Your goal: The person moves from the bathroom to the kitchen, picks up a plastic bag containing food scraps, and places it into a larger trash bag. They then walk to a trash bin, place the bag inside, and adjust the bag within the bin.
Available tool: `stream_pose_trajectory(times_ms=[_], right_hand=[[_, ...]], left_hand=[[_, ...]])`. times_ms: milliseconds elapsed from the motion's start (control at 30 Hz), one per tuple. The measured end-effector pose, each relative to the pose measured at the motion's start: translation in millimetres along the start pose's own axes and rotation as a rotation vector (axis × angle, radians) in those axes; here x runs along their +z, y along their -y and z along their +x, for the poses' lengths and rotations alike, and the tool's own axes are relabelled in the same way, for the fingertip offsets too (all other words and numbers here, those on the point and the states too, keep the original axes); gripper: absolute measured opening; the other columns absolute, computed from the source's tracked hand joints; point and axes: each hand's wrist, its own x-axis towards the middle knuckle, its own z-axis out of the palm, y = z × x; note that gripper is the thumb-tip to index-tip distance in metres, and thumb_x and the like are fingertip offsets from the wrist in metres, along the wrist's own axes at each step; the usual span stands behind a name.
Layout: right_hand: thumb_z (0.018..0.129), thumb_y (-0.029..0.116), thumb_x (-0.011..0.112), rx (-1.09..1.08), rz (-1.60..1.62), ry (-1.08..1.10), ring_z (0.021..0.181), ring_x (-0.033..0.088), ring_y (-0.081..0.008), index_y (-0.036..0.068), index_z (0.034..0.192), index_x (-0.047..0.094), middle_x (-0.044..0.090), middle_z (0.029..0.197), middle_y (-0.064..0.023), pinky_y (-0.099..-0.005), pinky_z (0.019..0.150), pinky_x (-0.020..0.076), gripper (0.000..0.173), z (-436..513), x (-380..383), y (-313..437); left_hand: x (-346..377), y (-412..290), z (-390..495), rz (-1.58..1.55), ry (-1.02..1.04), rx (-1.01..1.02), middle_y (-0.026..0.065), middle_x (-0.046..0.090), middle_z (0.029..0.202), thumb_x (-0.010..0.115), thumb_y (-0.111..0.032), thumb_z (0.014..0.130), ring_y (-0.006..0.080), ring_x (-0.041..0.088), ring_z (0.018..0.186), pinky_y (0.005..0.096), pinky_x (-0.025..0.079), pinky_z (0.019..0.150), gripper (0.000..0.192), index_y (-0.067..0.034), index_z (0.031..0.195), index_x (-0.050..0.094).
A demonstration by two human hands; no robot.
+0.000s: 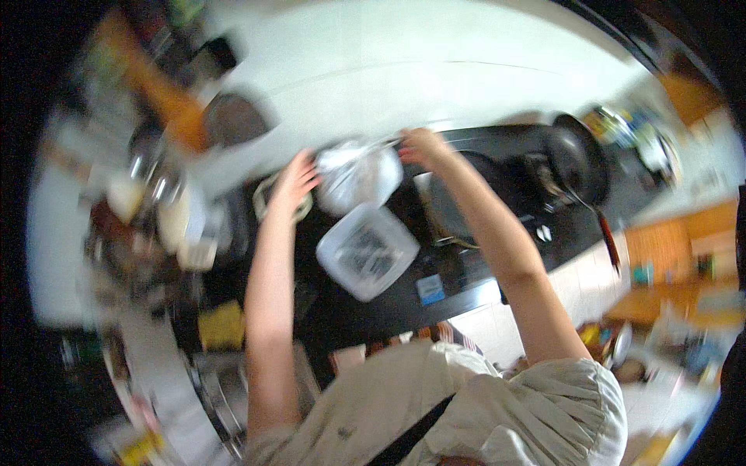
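Note:
A shiny bundle of clear plastic [358, 177] lies between my two hands at the back of the dark counter; blur hides whether it is a bag or a wrapped bowl. At its upper right corner, my right hand [424, 148] has its fingers closed on the plastic's edge. My left hand [294, 183] is at the left side of the bundle with fingers extended, and blur hides whether it grips. In front of the bundle sits a translucent square plastic container [368, 251], apart from both hands. A pale ring-shaped item [262, 197] is partly hidden behind my left hand.
A frying pan [577, 157] with a red-brown handle rests on the stove at right. Under my right forearm is a round dark pan or lid [451, 201]. A small blue packet [430, 289] lies near the counter's front edge. Blurred utensils and a yellow cloth [221, 326] are at left.

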Motion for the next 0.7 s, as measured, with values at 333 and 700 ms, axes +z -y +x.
stream_pose_trajectory(times_ms=[333,700], right_hand=[[0.094,0.025,0.052,-0.269,0.197,-0.002,0.086,0.063,-0.0167,-0.001,0.118,0.048,0.061,0.103,-0.0094,-0.0297,0.074,0.0545,0.036,-252.9,-161.2,-95.7],[0.096,0.02,0.046,-0.193,0.704,-0.58,0.079,0.063,-0.0148,-0.001,0.112,0.052,0.062,0.097,-0.0097,-0.0264,0.073,0.0534,0.027,-500.4,-443.3,-357.1]], left_hand=[[10.8,19.6,-135.4,0.191,-0.108,0.517,0.0119,0.038,0.139,0.043,-0.031,0.097,0.0234,0.037,0.127,0.0357,0.03,0.104,0.046,-0.003,0.134,0.04],[411.6,209.6,-320.6,0.156,0.465,0.65,0.0194,0.056,0.111,0.049,-0.015,0.094,0.0309,0.056,0.102,0.0392,0.047,0.09,0.028,0.007,0.11,0.055]])
